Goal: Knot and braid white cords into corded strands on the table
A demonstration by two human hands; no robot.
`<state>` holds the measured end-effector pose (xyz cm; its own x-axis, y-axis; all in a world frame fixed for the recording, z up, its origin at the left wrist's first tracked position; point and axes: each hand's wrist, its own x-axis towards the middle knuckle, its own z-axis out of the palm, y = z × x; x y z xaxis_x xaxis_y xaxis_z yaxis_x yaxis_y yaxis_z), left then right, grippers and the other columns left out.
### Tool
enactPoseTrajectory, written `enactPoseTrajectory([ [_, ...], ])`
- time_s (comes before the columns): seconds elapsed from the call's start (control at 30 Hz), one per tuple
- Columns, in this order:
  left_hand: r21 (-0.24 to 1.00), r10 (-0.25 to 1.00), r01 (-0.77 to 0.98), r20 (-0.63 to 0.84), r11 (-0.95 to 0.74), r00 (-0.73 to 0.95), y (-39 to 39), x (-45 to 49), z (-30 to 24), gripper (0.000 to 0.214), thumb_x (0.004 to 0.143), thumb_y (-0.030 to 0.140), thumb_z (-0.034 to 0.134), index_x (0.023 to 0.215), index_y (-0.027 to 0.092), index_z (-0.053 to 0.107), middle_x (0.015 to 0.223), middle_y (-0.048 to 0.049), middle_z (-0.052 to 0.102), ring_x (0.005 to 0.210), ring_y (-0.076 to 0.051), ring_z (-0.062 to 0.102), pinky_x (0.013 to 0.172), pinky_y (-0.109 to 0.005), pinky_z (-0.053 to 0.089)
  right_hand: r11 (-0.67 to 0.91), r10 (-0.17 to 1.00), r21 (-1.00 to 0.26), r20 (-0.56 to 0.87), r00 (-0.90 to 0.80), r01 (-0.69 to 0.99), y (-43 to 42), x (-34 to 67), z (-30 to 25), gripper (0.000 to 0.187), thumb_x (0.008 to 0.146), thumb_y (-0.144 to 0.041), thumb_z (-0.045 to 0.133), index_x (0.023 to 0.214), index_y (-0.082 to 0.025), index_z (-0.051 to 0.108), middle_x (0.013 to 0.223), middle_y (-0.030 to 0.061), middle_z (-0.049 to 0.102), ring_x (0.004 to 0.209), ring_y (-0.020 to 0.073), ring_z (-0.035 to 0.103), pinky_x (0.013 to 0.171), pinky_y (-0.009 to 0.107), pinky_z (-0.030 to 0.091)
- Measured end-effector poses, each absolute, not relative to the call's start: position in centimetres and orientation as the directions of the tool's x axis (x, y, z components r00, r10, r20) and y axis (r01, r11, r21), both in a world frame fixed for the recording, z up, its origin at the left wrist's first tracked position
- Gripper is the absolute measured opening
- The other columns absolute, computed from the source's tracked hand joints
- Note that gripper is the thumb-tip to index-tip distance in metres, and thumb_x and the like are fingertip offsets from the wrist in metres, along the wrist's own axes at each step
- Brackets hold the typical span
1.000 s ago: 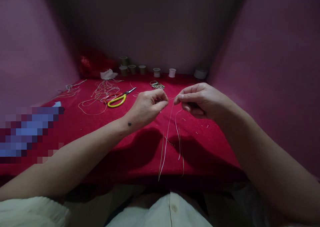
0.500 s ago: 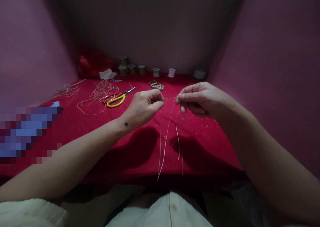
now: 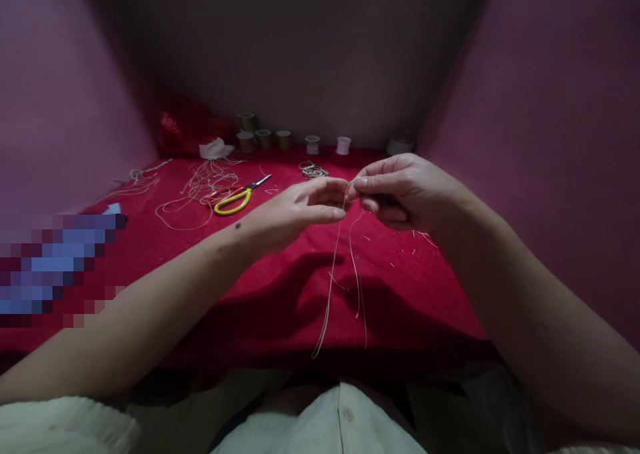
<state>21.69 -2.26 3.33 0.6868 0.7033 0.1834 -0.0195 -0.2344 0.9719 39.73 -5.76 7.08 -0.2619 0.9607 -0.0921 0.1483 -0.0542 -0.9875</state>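
Before us our left hand (image 3: 295, 214) and right hand (image 3: 405, 191) meet fingertip to fingertip above the red felt-covered table (image 3: 280, 287), thin pale cords (image 3: 333, 274) hanging between them. The yellow-handled scissors (image 3: 235, 199) lie left of them; small thread spools (image 3: 285, 139) line the back edge.

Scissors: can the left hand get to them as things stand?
Probably yes. The scissors lie flat on the red cloth, just beyond the left hand, with only loose threads around them. But that hand is pinching the strands with the right hand.
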Motion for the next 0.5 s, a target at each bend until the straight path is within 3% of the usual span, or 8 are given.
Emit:
enactPoseTrajectory([
  [0.07,0.987,0.686,-0.073,0.152,-0.144,0.711,-2.6,21.8,3.7,0.018,0.075,0.02,0.058,0.092,0.015,0.062,0.087,-0.0066,0.063,0.078,-0.013,0.06,0.075,-0.029,0.049,-0.063,0.959,-0.987,-0.1,-0.265,0.147,-5.9,39.5,7.8,0.007,0.078,-0.017,0.06,0.072,-0.012,0.061,0.051,0.0,0.051,0.031,0.003,0.03,0.028,0.018,0.02],
  [0.13,0.995,0.713,-0.033,0.094,-0.099,0.695,-2.9,21.4,4.2,0.014,0.079,0.026,0.057,0.085,0.015,0.063,0.066,-0.0025,0.055,0.056,-0.01,0.052,0.057,-0.027,0.048,-0.069,0.959,-0.987,-0.105,-0.263,0.142,-6.0,39.4,8.6,0.007,0.078,-0.015,0.059,0.074,-0.011,0.061,0.05,-0.0005,0.05,0.031,0.0025,0.03,0.028,0.017,0.02],
  [0.23,0.994,0.75,0.069,0.015,-0.081,0.661,-3.4,20.3,5.7,0.019,0.082,0.032,0.054,0.076,0.016,0.062,0.05,0.0044,0.032,0.038,-0.004,0.03,0.038,-0.02,0.03,-0.074,0.941,-0.991,-0.105,-0.321,0.107,-6.4,39.5,10.1,0.01,0.082,-0.015,0.054,0.078,-0.01,0.062,0.051,-0.0031,0.048,0.031,0.0003,0.026,0.028,0.013,0.018],
  [0.33,0.996,0.743,0.054,0.019,-0.074,0.669,-4.0,19.1,7.8,0.021,0.086,0.03,0.05,0.073,0.015,0.058,0.051,0.006,0.022,0.037,0.0,0.02,0.037,-0.016,0.018,-0.06,0.903,-0.997,-0.075,-0.424,0.049,-7.1,39.3,11.9,0.024,0.089,-0.021,0.042,0.08,-0.01,0.061,0.051,-0.0073,0.043,0.031,-0.0027,0.023,0.033,0.011,0.011],
  [0.43,0.993,0.69,-0.055,0.113,-0.106,0.715,-4.7,18.5,10.3,0.025,0.091,0.02,0.038,0.076,0.013,0.056,0.054,0.0054,0.019,0.038,0.002,0.019,0.04,-0.011,0.015,0.002,0.914,-0.999,-0.013,-0.404,0.036,-8.1,38.4,14.1,0.047,0.09,-0.03,0.019,0.081,-0.005,0.057,0.048,-0.0122,0.033,0.031,-0.0072,0.021,0.041,0.016,0.003],
  [0.5,0.979,0.663,-0.11,0.197,-0.171,0.722,-5.1,18.5,11.7,0.029,0.093,0.016,0.031,0.077,0.011,0.054,0.054,0.0048,0.019,0.037,0.001,0.018,0.04,-0.01,0.017,0.086,0.922,-0.995,0.06,-0.383,0.052,-8.9,37.6,15.6,0.05,0.088,-0.032,0.017,0.09,-0.004,0.057,0.048,-0.0145,0.027,0.031,-0.009,0.021,0.043,0.016,0.001],
])
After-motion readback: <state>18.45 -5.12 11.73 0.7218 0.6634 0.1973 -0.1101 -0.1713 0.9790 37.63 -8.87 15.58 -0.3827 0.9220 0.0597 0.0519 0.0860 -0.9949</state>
